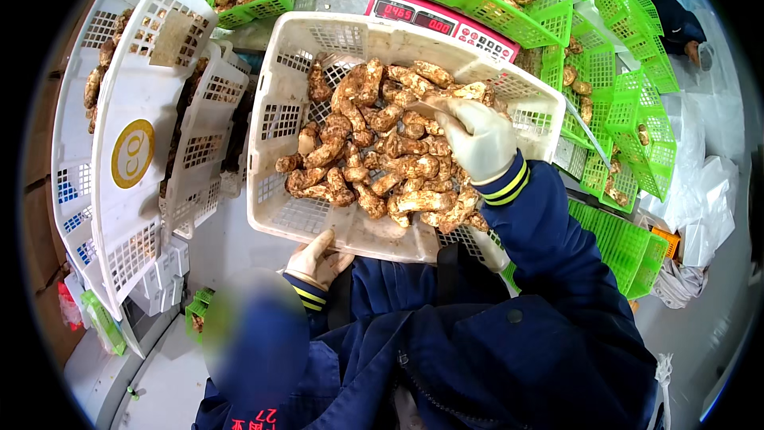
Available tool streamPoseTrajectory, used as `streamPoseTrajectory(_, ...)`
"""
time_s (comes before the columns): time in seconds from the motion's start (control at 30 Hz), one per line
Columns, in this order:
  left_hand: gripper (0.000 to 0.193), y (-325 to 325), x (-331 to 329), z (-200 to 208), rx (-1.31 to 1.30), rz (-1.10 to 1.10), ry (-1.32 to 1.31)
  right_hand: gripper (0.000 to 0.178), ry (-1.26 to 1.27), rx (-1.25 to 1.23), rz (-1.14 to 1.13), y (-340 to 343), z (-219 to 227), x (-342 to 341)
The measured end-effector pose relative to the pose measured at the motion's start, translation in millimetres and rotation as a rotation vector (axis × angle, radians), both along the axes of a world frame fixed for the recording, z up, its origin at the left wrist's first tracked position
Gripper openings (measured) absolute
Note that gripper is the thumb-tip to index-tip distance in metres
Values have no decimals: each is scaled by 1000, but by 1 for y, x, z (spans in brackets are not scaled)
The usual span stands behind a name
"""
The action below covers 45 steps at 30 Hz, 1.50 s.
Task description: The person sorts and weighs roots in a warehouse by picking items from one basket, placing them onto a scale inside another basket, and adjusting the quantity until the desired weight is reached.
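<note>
Right hand: the gloved right hand (477, 139) sits inside the white basket (278, 123), at about 3 o'clock from its middle, fingers curled and pressed together around a pale mushroom (446, 103).
Held mushroom: it sticks out of the glove toward 10 o'clock, long axis running from 4 to 10 o'clock; its far tip touches the heap.
Left hand: the gloved left hand (317, 259) clamps the near rim of the white basket at about 7 o'clock, thumb raised against the wall, the other fingers tucked under and out of sight.
White basket: it rests tilted over a red-faced scale (446, 20), which shows past its far rim at 12 o'clock.
Mushroom heap (374, 155): brown-capped, thick-stemmed mushrooms piled across the basket floor, lying every which way, thickest at the middle and toward 4 o'clock.
Surroundings: stacked white crates (135, 151) stand at 9 o'clock; green baskets (621, 103) with a few mushrooms fan out from 12 to 4 o'clock.
</note>
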<state>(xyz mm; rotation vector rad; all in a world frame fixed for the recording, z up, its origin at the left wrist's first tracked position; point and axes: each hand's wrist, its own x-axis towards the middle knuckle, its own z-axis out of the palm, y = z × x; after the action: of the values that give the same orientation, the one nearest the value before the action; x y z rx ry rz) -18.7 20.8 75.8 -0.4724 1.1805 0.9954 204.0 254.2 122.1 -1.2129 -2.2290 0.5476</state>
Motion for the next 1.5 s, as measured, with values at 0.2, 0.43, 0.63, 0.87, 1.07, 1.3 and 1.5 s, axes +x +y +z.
streamPoseTrajectory(0.2,22,1,0,-2,6,3,-13,42,827,-920,102,20,5,-17)
streamPoseTrajectory(0.43,25,-1,1,2,3,20,5,38,-776,-680,241,2,-19,27)
streamPoseTrajectory(0.63,29,-2,0,-6,-10,44,-27,58,-664,-668,-175,-29,-60,23)
streamPoseTrajectory(0.87,31,-2,1,-4,33,33,-11,59,-202,-821,-199,-61,-98,23)
streamPoseTrajectory(1.07,32,1,2,2,37,-5,-10,61,-120,-960,-40,-77,-54,-35)
streamPoseTrajectory(1.3,33,-1,-1,0,20,25,-45,64,120,-801,441,-113,-41,-52)
streamPoseTrajectory(1.5,32,-3,2,-1,29,68,-38,33,-336,-770,228,-51,-33,14)
